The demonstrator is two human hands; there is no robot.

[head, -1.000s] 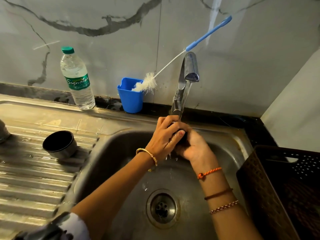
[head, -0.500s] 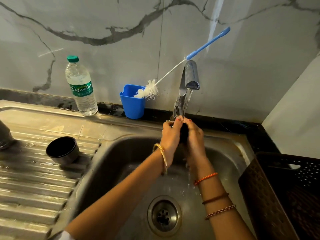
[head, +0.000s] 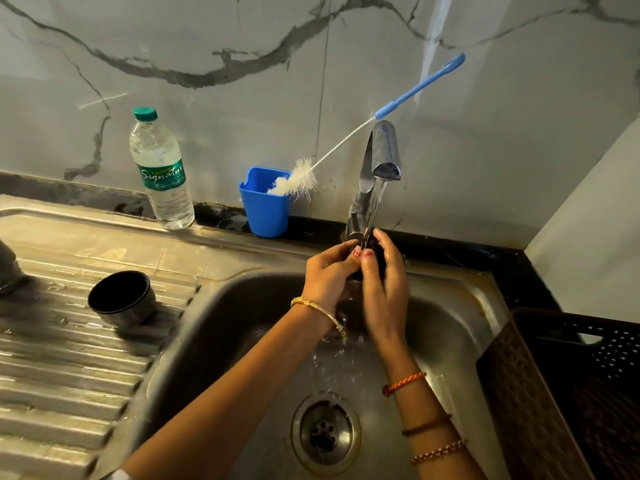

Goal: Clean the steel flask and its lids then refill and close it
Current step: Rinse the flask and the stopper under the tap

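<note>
That small dark lid (head: 375, 252) pinched between your left hand (head: 329, 275) and right hand (head: 384, 289) under the tap (head: 382, 161) looks light, rigid and probably slippery, so I'd grip its rim.

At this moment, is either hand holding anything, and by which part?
Both hands, left hand and right hand, grip a small dark lid by its sides under the running tap; which part exactly is hidden.

Small dark lid (head: 375, 252) mostly hidden btwn my left hand (head: 329, 275) & right hand (head: 384, 289), so can't tell its shape; steel thing (head: 8, 268) at left edge cut off, basket (head: 554, 393) cut by right & bottom edges, my arms blurred low down.
</note>
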